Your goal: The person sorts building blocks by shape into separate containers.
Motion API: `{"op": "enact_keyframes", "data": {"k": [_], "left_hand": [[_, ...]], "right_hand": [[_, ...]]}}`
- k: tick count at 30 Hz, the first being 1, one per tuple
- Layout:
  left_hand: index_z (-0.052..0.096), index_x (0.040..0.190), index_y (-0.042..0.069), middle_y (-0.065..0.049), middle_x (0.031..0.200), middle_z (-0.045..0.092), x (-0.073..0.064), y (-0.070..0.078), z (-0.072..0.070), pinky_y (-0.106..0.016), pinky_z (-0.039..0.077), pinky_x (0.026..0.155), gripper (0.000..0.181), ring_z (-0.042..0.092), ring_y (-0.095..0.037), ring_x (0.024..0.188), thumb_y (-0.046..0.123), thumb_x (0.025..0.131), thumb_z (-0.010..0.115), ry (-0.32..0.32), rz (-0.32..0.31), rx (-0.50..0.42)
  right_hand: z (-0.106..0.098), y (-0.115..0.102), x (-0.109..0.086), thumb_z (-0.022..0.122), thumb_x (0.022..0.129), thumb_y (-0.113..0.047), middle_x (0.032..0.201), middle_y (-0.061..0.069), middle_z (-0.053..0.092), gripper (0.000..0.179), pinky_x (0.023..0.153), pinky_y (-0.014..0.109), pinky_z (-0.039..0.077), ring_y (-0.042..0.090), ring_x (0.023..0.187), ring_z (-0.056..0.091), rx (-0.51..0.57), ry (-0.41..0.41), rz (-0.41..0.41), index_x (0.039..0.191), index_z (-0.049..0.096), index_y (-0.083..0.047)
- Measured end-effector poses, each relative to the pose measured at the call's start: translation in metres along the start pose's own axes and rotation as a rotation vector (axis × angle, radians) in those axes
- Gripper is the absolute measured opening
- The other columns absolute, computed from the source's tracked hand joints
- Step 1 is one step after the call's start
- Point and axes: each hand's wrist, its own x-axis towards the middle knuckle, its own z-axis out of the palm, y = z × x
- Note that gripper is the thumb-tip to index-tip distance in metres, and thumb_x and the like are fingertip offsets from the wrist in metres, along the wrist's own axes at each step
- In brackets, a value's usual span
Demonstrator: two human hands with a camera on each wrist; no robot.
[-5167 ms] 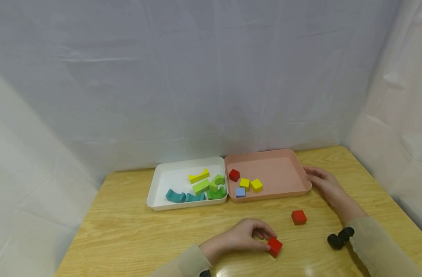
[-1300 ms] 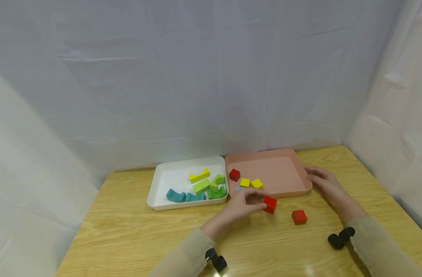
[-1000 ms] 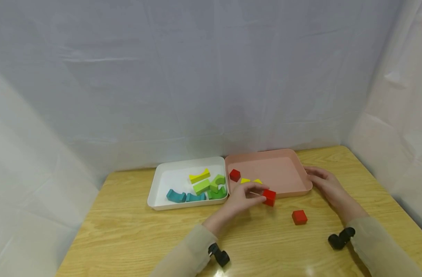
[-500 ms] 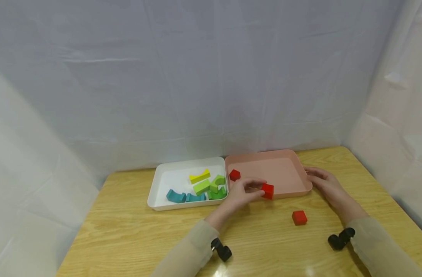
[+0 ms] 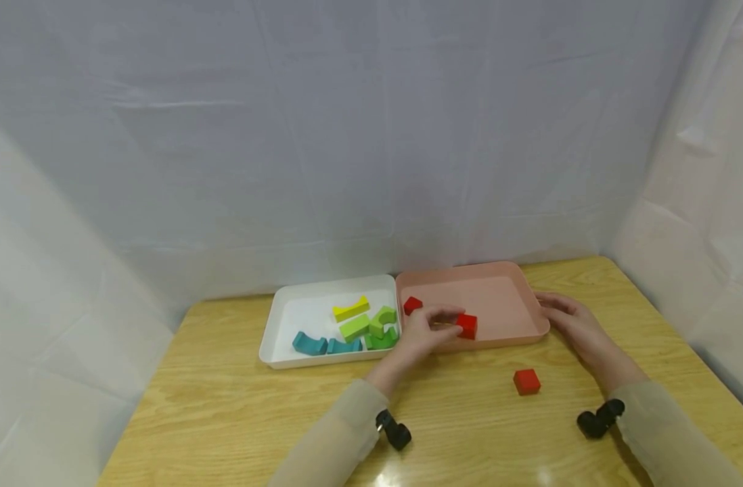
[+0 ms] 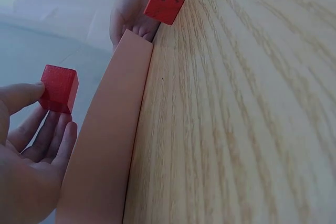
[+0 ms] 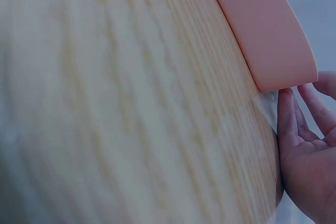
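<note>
My left hand (image 5: 425, 331) pinches a red cube (image 5: 467, 326) between thumb and fingertips, above the near part of the pink tray (image 5: 518, 335). In the left wrist view that cube (image 6: 59, 87) shows on the inner side of the tray's wall (image 6: 113, 124). Another red cube (image 5: 413, 305) lies in the tray's left end, partly covered by the hand. The yellow and blue blocks seen there before are hidden behind it. My right hand (image 5: 581, 331) touches the tray's right end with its fingertips (image 7: 286, 98). A third red cube (image 5: 526, 381) sits on the table in front of the tray.
A white tray (image 5: 274, 331) adjoins the pink one on the left. It holds a yellow block (image 5: 350, 310), teal curved blocks (image 5: 309, 344) and several green blocks (image 5: 354, 328). Pale sheets (image 5: 371, 169) hang behind and beside the wooden table (image 5: 225, 419).
My left hand has lifted a red cube off the table and carried it away from me, over the pink tray's near edge. The right hand stays at the tray's end.
</note>
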Motion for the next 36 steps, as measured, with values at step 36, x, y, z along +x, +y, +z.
{"op": "enact_keyframes", "data": {"k": [36], "left_hand": [[0.077,0.124,0.009,-0.01,0.123,0.078,0.0085,-0.0022,0.0069,-0.027,0.062,0.097,0.027,0.073,-0.02,0.108,0.008,0.097,0.076,0.014,-0.092,0.043]], "right_hand": [[-0.0014,-0.0009,-0.0007,0.059,0.11,-0.013,0.117,-0.029,0.071,0.042,0.091,0.006,0.053,-0.012,0.108,0.066,-0.044,-0.004,-0.006,0.151,0.058,-0.008]]}}
